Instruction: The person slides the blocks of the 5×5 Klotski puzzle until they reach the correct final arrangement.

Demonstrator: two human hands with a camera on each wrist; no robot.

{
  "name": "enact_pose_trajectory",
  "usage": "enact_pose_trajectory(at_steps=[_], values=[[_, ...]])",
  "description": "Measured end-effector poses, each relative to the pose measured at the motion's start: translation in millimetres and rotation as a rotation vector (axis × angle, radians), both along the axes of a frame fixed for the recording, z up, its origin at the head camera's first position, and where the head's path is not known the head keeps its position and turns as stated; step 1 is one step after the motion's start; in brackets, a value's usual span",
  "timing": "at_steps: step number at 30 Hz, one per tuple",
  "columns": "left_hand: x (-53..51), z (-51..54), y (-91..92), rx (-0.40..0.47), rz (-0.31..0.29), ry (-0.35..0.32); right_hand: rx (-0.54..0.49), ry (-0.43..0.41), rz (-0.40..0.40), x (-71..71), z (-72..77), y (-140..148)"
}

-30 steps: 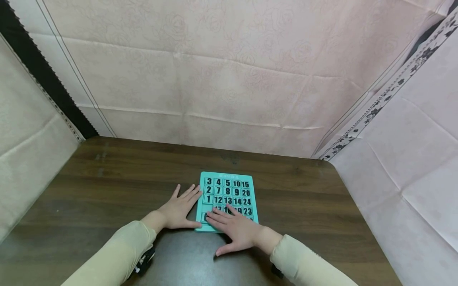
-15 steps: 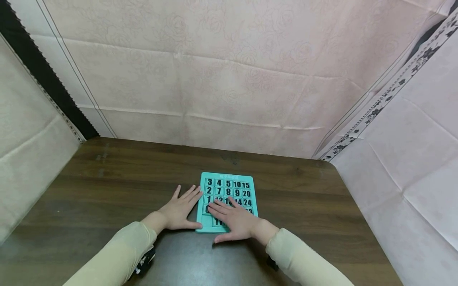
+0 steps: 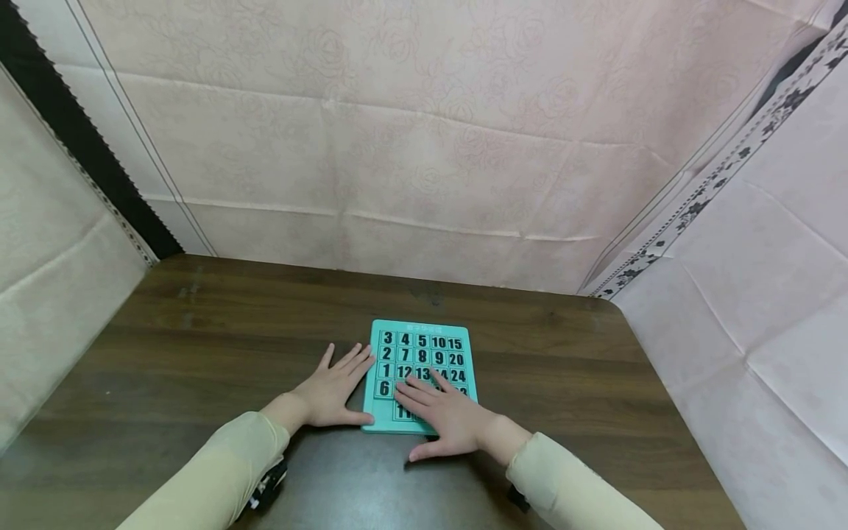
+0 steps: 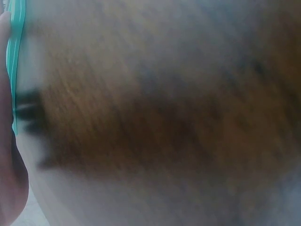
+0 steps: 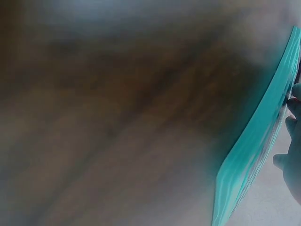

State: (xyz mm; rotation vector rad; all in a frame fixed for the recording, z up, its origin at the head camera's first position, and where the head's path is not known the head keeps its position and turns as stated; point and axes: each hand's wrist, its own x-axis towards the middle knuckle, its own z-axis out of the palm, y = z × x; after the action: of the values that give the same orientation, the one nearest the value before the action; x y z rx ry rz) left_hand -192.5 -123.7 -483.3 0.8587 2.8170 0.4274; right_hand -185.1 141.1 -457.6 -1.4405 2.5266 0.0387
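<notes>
A teal number slide puzzle (image 3: 382, 421) lies flat on the wooden table, its black-numbered tiles in a grid. Along its left edge rests my left hand (image 3: 329, 394), fingers spread straight and thumb at the lower left corner. My right hand (image 3: 452, 422) reaches over the lower right part with extended fingers, fingertips on or just above the tiles beside the 6 tile (image 3: 384, 389). Several tiles of the lower rows are hidden under it. Below the 6, the bottom left cell shows no number. Both wrist views catch only the puzzle's side (image 5: 256, 129) and part of each hand.
The brown wooden table (image 3: 232, 331) surrounds the puzzle. A pale patterned cloth (image 3: 397, 147) hangs behind it, with white cloth panels (image 3: 762, 294) at the sides. Dark devices (image 3: 268, 482) sit at both wrists.
The 6 tile has slid up one row in the left column. My right hand moved up with it, then back right and slightly down. The left hand stays in place.
</notes>
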Motion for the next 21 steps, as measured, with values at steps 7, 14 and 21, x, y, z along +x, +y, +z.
enact_pose_trajectory(at_steps=[7, 14, 21], values=[[1.0, 0.5, 0.0, 0.010, 0.000, 0.012, -0.012, -0.030, 0.010, 12.7, 1.1, 15], [2.2, 0.0, -1.2, 0.010, -0.003, 0.033, -0.004, -0.032, 0.040, 21.2, 4.2, 23], [1.8, 0.1, 0.0, 0.011, 0.001, 0.018, 0.001, -0.010, 0.052, 23.0, 3.9, 24]])
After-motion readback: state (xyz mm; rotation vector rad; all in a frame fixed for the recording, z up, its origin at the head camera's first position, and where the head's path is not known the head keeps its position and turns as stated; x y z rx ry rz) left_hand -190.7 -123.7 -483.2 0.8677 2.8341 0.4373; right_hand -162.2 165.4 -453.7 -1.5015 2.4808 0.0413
